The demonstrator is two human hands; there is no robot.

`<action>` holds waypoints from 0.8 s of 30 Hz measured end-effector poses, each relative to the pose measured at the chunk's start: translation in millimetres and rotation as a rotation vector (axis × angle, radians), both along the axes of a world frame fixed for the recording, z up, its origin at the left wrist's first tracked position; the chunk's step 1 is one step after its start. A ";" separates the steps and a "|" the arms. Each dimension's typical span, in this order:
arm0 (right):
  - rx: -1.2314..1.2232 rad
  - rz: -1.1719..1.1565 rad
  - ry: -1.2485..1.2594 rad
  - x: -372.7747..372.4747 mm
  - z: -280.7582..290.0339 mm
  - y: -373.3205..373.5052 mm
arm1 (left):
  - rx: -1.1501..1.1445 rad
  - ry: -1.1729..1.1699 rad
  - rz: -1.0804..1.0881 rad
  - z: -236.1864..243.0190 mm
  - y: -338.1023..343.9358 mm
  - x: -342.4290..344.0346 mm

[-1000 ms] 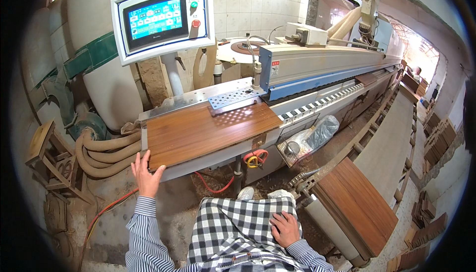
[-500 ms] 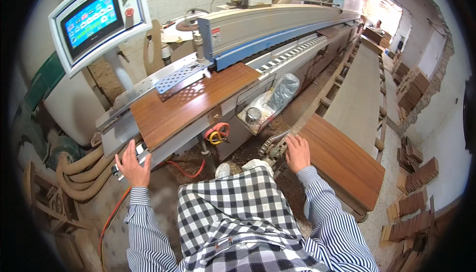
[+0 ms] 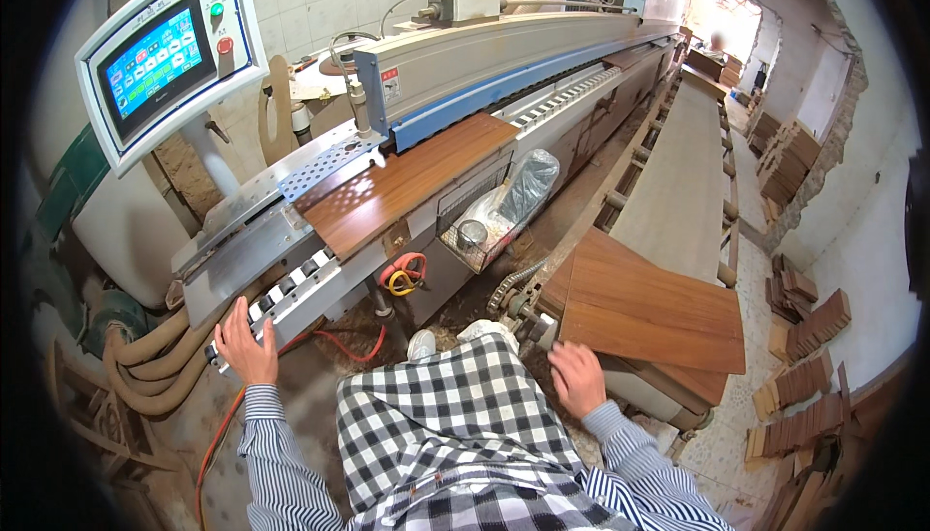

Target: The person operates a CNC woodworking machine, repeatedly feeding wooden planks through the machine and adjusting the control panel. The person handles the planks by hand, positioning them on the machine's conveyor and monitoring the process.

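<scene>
Head view: upper wood-grain panel (image 3: 659,308) is seen at the person's right, laid skewed over a second panel (image 3: 693,388) at the near end of the roller conveyor (image 3: 614,200). Stiff and flat, by the look of it; moderate weight is assumed, too wide for a one-hand pinch at mid-face. Smooth face probably slides easily on the one below; edges and corners are likely to chip if knocked. Best held by two opposite edges, palms kept off the face. Looks: reddish-brown, dark grain streaks, satin sheen, straight-cut sides, no damage made out. Right hand (image 3: 579,379) is placed right at its near-left corner, fingers loosely curled; whether the edge is touched can't be told, no grip is seen. Left hand (image 3: 248,345) is held by the black-and-white roller track (image 3: 295,284), fingers spread, thumb apart, nothing gripped; contact with the track can't be confirmed. Beyond the track, a similar machine-bed panel (image 3: 412,182) is seated lengthwise beside the blue-and-grey beam (image 3: 504,80), its left part partly overlapped by the perforated plate (image 3: 320,171); no hand is on it.
</scene>
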State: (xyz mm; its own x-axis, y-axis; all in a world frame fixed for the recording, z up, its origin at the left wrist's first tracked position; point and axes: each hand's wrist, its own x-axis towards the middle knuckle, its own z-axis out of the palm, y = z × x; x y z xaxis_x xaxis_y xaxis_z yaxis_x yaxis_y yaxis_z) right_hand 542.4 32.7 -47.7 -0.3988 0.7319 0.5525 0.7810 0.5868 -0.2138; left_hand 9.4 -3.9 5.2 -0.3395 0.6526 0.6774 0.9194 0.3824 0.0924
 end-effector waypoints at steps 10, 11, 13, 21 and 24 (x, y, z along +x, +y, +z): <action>-0.728 -0.454 2.074 86.9 -65.5 6.1 | 0.002 -0.020 -0.028 0.5 -2.7 -2.9; -0.692 -0.454 2.061 85.9 -69.3 7.0 | 0.008 -0.021 -0.038 0.6 -1.2 -1.9; -0.695 -0.403 2.021 80.3 -74.3 4.9 | 0.023 -0.032 -0.052 5.3 -1.6 1.7; -0.950 -0.236 2.081 77.0 -69.0 -48.4 | 0.054 -0.052 -0.077 7.4 -5.7 3.4; -0.726 -0.243 2.217 105.6 -63.4 -49.9 | 0.063 -0.053 -0.070 8.9 -6.8 4.0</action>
